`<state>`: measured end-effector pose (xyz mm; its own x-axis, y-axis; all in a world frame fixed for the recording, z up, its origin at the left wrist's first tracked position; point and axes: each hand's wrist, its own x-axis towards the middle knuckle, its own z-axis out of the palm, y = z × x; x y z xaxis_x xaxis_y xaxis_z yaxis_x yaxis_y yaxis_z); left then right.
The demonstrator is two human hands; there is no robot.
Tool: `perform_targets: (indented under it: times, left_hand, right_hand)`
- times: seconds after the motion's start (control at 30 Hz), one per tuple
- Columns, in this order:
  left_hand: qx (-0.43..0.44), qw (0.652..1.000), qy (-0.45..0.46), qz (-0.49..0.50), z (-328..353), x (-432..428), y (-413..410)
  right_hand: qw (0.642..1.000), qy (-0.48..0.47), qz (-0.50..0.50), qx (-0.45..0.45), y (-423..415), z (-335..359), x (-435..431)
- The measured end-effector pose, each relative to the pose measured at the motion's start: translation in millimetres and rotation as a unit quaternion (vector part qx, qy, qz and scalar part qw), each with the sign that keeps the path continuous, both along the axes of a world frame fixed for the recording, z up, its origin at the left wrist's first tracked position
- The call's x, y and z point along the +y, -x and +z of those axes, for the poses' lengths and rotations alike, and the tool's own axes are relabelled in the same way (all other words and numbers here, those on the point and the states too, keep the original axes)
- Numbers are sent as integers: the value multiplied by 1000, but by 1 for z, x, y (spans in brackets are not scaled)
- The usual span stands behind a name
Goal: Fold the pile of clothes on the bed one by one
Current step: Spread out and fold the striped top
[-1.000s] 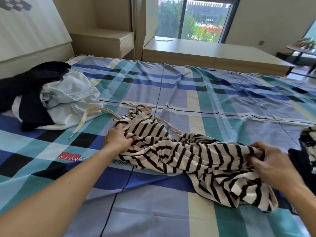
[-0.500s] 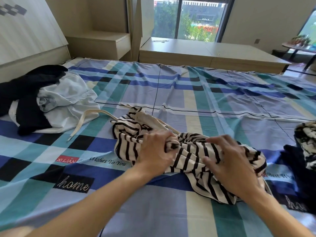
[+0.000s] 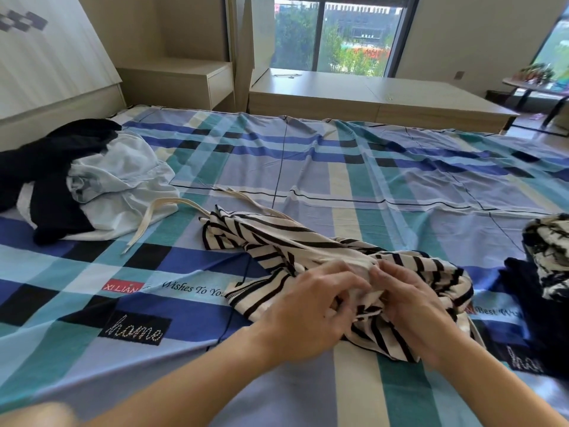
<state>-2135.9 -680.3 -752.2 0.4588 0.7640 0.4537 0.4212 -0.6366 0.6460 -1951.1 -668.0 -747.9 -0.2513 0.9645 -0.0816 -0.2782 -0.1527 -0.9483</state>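
Closed in from the ends of the striped garment point(image 3: 277, 238) to its bunched middle, by the near edge of the bed point(image 3: 338, 167), left hand point(image 3: 311, 315) and right hand point(image 3: 412, 306) side by side, both pinching cloth with curled fingers; probably hunting a hem, folding not yet begun.

Bright daylight from the window point(image 3: 335, 35), wide-angle edge distortion

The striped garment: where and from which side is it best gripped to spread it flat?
Likely the stitched hem of the striped garment, flat at near left; come from the left. Its middle, pinched by left hand and right hand, is bunched.
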Motion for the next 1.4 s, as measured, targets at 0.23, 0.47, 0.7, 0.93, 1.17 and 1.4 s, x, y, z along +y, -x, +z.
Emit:
perform_targets:
  times: [0.23, 0.47, 0.7, 0.93, 1.17, 1.4]
  left_hand:
    - [60, 980, 13, 190, -8, 32, 30]
    - [146, 965, 36, 213, -31, 53, 37]
    - [-118, 962, 76, 236, 11, 68, 53]
    - [-136, 963, 19, 232, 34, 69, 71]
    - [37, 947, -115, 297, 37, 65, 91]
    - [28, 945, 17, 326, 34, 72, 109]
  right_hand:
    - [992, 34, -23, 116, -13, 18, 1]
    - [992, 6, 32, 123, -17, 29, -10]
    - [995, -67, -35, 58, -43, 37, 5]
    - [900, -209, -196, -329, -72, 24, 27]
    - [820, -241, -326, -404, -111, 28, 32]
    - [832, -164, -386, -363, -131, 28, 35]
